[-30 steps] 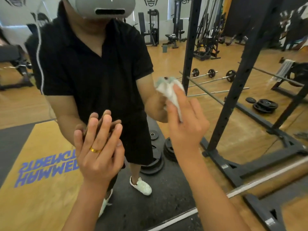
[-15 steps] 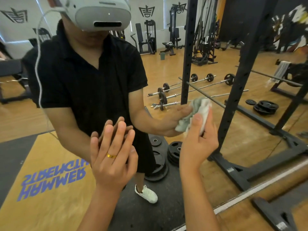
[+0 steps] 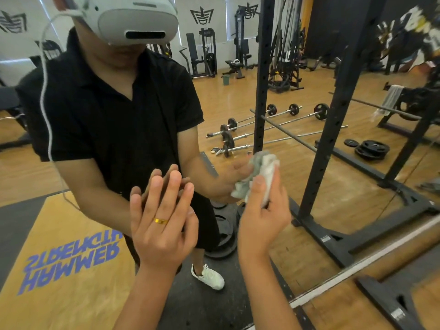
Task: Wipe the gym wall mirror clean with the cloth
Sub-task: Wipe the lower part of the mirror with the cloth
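Against the wall mirror (image 3: 357, 201), low on the glass, the right hand (image 3: 262, 220) presses a crumpled pale cloth (image 3: 262, 172); its fingers (image 3: 258, 186) are curled round the wad and pinch it from behind. Just beside it the left hand (image 3: 164, 225) lies flat on the glass, fingers straight and nearly together, with a gold ring (image 3: 161, 220) on one. The cloth looks light, soft and easy to bunch, so I would hold it at the middle, with the whole palm behind. The glass is stiff, smooth and fragile, so even pressure seems better than a hard push. The bare palm may leave marks.
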A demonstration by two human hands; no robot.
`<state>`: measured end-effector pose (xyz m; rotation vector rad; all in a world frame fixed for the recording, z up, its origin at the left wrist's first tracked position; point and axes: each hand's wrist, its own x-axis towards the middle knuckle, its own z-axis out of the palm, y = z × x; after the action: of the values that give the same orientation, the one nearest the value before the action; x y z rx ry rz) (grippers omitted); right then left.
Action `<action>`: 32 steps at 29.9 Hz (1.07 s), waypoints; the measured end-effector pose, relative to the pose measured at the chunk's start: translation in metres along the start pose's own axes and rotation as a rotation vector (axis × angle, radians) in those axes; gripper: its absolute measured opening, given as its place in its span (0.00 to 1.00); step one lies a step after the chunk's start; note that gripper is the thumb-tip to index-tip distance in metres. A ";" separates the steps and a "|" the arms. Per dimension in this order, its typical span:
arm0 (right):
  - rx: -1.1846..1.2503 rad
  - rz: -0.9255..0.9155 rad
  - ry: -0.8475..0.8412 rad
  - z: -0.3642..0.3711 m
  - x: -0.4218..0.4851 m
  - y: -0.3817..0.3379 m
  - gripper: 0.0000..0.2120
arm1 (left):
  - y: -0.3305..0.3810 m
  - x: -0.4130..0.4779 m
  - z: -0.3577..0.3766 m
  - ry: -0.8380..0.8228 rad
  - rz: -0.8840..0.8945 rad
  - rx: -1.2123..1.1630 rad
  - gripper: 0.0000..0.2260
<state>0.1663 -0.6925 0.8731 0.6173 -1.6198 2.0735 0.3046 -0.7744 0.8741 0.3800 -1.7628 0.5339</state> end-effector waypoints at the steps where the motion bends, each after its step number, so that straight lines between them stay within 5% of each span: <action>1: -0.031 -0.073 -0.055 0.002 -0.004 -0.003 0.19 | 0.000 0.000 0.000 0.001 0.000 -0.001 0.17; 4: -0.198 -0.255 -0.090 -0.009 -0.002 0.027 0.20 | 0.000 -0.001 0.000 -0.001 -0.009 -0.012 0.17; 11: -0.089 0.157 0.130 -0.016 -0.002 0.035 0.21 | -0.001 0.000 0.001 0.000 -0.015 -0.021 0.18; 20: -0.154 -0.172 -0.108 -0.012 -0.021 0.025 0.19 | -0.001 0.003 -0.002 -0.025 -0.017 -0.025 0.19; 32: -0.045 -0.002 -0.055 -0.014 -0.027 0.023 0.20 | -0.074 -0.028 -0.093 -0.021 -0.162 0.100 0.17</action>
<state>0.1733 -0.6854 0.8359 0.6664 -1.6905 2.0297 0.4261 -0.7867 0.8768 0.5951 -1.7119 0.5038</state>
